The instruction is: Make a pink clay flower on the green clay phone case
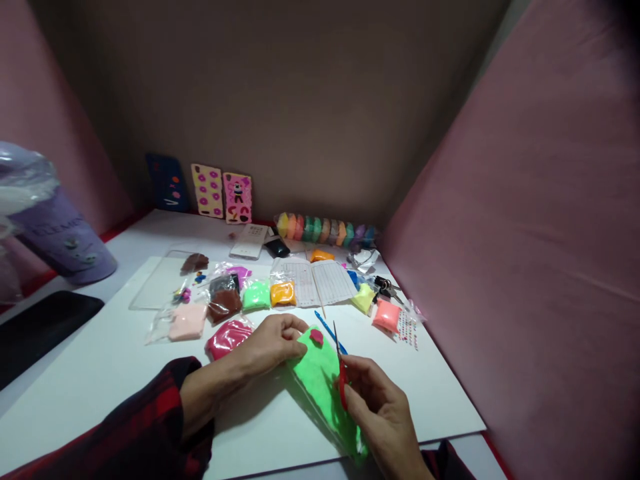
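A flat bright green clay-covered piece (pixel 320 380) lies on the white board (pixel 125 373), with a small pink clay bit (pixel 316 336) on its far end. My left hand (pixel 270 347) rests curled on the green piece's far left edge, fingers pressed against it. My right hand (pixel 380 407) is closed round small red-handled scissors (pixel 341 373), whose blades point away over the green piece's right edge. A blue stick (pixel 327 328) lies just beyond.
Several clay packets lie ahead: pink (pixel 186 323), brown (pixel 224 304), green (pixel 256 295), orange (pixel 283 293), magenta (pixel 227 337), salmon (pixel 386 315). An open booklet (pixel 315 280), a row of clay packs (pixel 325 230), decorated cases (pixel 220 193), a purple cup (pixel 60 233), a black pad (pixel 35 330).
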`<state>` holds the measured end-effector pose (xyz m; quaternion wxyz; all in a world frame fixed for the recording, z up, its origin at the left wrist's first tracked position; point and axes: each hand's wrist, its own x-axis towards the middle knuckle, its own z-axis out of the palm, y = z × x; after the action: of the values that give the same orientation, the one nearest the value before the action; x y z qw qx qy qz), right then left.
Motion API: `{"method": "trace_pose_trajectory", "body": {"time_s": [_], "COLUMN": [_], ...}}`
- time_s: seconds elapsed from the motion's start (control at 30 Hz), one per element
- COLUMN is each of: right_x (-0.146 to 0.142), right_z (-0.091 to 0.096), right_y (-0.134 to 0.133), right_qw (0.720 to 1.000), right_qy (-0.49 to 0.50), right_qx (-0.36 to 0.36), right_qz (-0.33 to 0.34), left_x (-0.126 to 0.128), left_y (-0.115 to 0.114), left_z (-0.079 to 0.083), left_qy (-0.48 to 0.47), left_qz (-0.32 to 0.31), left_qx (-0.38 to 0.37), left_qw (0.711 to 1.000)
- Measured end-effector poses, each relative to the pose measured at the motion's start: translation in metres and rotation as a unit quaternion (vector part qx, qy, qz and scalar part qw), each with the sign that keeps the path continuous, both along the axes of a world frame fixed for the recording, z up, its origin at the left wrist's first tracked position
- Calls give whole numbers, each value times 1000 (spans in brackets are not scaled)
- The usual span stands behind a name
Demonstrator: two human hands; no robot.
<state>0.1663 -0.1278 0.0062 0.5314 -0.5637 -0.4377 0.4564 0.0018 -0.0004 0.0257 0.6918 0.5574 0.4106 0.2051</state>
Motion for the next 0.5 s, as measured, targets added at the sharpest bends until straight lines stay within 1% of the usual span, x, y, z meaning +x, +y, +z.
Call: {"method": "trace_pose_trajectory", "body": {"time_s": [0.07, 0.17, 0.27, 0.33, 0.37, 0.43, 0.5], "right_x": [1, 0, -1, -3, -3, -2, 1], "right_z": [-1, -1, -1, 2, 4, 11, 18], "right_y": [-1, -1, -2, -2, -2, 0, 4], "right_qw": [1000, 999, 999, 1000, 1000, 999, 995], "right_qy": [-13, -32, -37, -20, -5, 38, 85], "right_qx": [1, 6, 0, -5, -7, -19, -54], "right_qz": [10, 24, 16, 0, -7, -23, -11], "left_x": [0, 0, -1, -1, -1, -1, -1], "left_y": [1, 2, 1, 0, 0, -1, -1], "left_z": [0, -2, -5, -7, -8, -10, -11], "left_qy": [14, 16, -16, -38, -47, -64, -91], "left_qz": [-5, 10, -9, -28, -26, 0, 25], "left_qx": [6, 5, -49, -82, -91, -98, -102], "left_qw": [1000, 1000, 999, 996, 994, 993, 990]}}
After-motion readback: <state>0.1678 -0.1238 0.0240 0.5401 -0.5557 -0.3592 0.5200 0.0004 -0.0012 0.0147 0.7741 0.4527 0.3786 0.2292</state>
